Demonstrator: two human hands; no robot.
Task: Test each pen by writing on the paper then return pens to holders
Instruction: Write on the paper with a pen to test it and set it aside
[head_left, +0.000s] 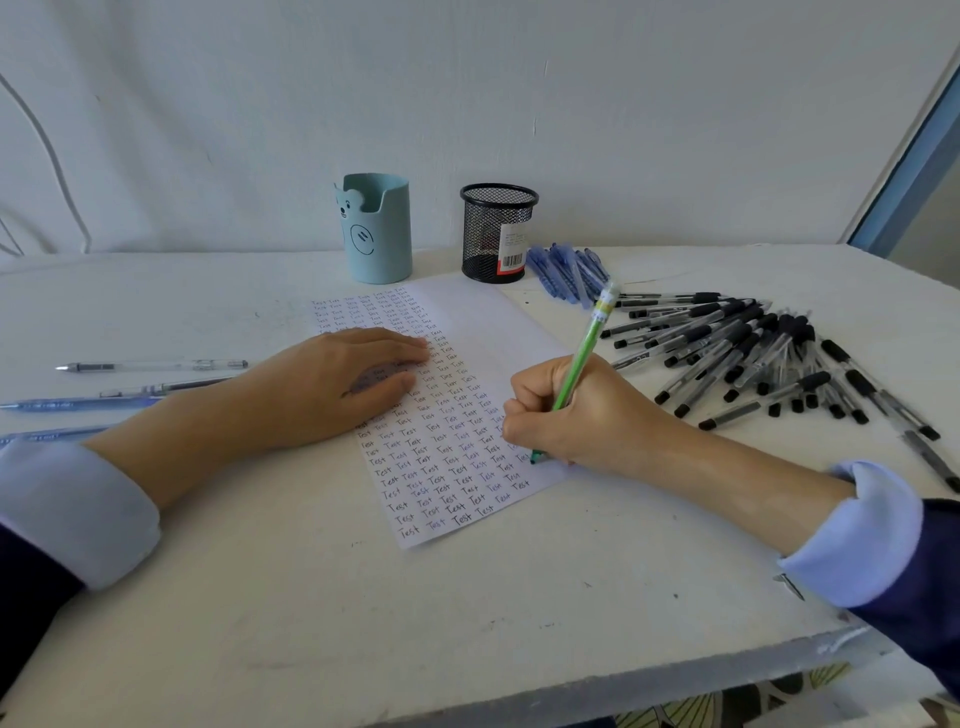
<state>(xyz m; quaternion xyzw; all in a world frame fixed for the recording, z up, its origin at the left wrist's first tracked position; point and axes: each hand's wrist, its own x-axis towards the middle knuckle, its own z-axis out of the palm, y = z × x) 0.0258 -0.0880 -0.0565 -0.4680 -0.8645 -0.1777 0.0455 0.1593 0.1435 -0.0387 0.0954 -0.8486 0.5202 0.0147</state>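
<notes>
Pens (150, 366), a few loose ones, lie left of the paper (478, 312). My left hand (332, 387) rests flat on the paper w/ fingers straight & together. Behind the paper: teal bear holder (376, 234) & black mesh holder (496, 234). My right hand (576, 415) grips a green pen (587, 343), tip on the paper's right edge. Right of the paper: blue pens (566, 273), then a big pile of black pens (753, 353).

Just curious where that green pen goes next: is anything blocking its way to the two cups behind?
Nothing visible. Between the green plastic pen in the right hand and the black wire-mesh cup lies only the white paper sheet. The left hand rests flat on it, near the line to the pale blue bear cup.
</notes>
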